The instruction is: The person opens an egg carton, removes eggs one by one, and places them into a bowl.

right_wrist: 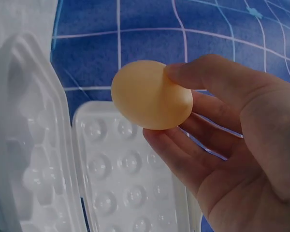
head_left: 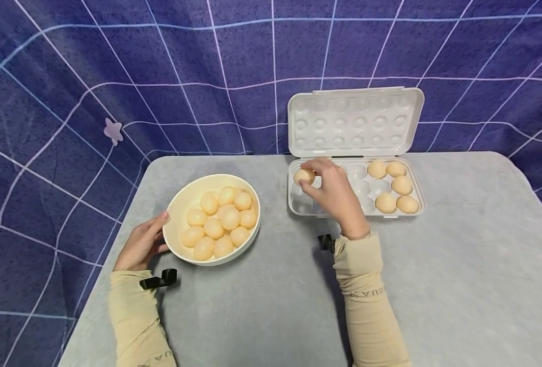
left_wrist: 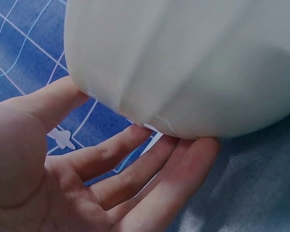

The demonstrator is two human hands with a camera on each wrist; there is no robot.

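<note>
My right hand (head_left: 332, 188) pinches a pale tan egg (right_wrist: 145, 94) between thumb and fingertips. In the head view the egg is over the left end of a clear-white egg carton (head_left: 294, 204), whose lid (head_left: 355, 120) stands open at the back. Several eggs (head_left: 385, 202) sit in the cups at the carton's right end. At the left my left hand (head_left: 142, 242) holds the side of a cream bowl (head_left: 174, 244), thumb at the rim and fingers against the outer wall (left_wrist: 193, 96). Many eggs (head_left: 213, 228) lie piled in the bowl.
The grey table (head_left: 262, 311) ends at a blue curtain (head_left: 239, 61) with pale grid lines behind and at the left. A small star (head_left: 113, 131) hangs on the curtain. Each wrist wears a black strap mount (head_left: 158, 279).
</note>
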